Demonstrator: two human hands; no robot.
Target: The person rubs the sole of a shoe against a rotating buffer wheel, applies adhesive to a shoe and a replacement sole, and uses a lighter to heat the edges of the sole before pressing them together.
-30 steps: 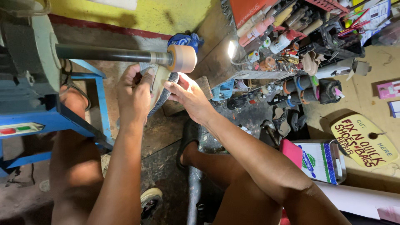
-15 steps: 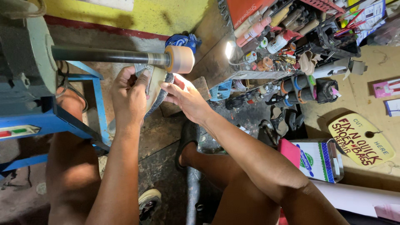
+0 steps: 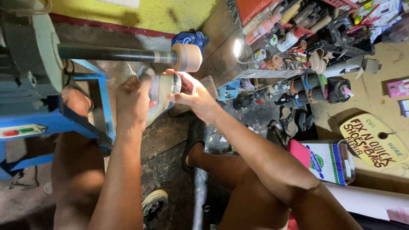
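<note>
I hold a shoe (image 3: 162,93) with a pale sole in both hands, just under the tan sanding drum (image 3: 187,57) at the end of a dark machine shaft (image 3: 110,53). My left hand (image 3: 133,100) grips the shoe's left side and heel end. On the right side, my right hand (image 3: 192,94) has its fingers wrapped over the shoe's dark upper. The sole's edge sits close to the drum; I cannot tell whether they touch.
A grey motor housing on a blue metal stand (image 3: 38,115) fills the left. Shelves of bottles, tubes and tools (image 3: 294,34) and a small lit lamp (image 3: 237,47) stand at the right. A yellow oval sign (image 3: 375,140) and a boxed package (image 3: 330,159) lie lower right.
The shoe and both hands have shifted slightly lower and more upright beneath the drum. The view has tilted a little.
</note>
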